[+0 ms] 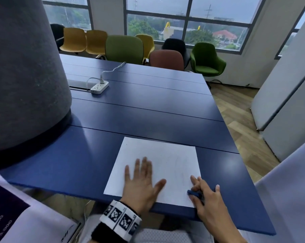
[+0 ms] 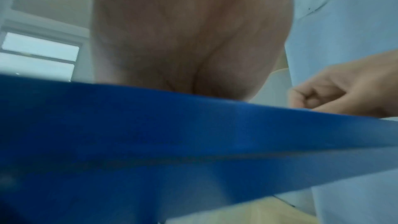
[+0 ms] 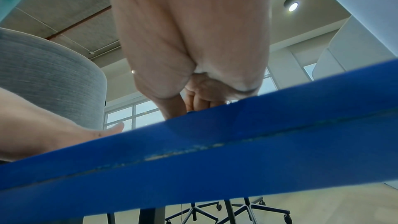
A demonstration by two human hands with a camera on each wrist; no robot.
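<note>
A white sheet of paper [image 1: 167,155] lies on the blue table [image 1: 148,109] near its front edge. My left hand [image 1: 142,178] rests flat on the sheet's left half with fingers spread; only its palm [image 2: 189,40] shows in the left wrist view. My right hand [image 1: 205,194] is at the sheet's near right corner. Its thumb and fingers pinch a small dark blue object [image 1: 194,193] against the paper, and what the object is I cannot tell. In the right wrist view the right hand [image 3: 193,48] curls down behind the table edge [image 3: 215,151].
A wide grey felt column [image 1: 25,76] stands on the table's left side. A white power strip [image 1: 100,87] with its cable lies farther back. Coloured chairs [image 1: 124,48] line the far edge, and white partition panels [image 1: 285,88] stand to the right. Chair bases [image 3: 237,210] sit under the table.
</note>
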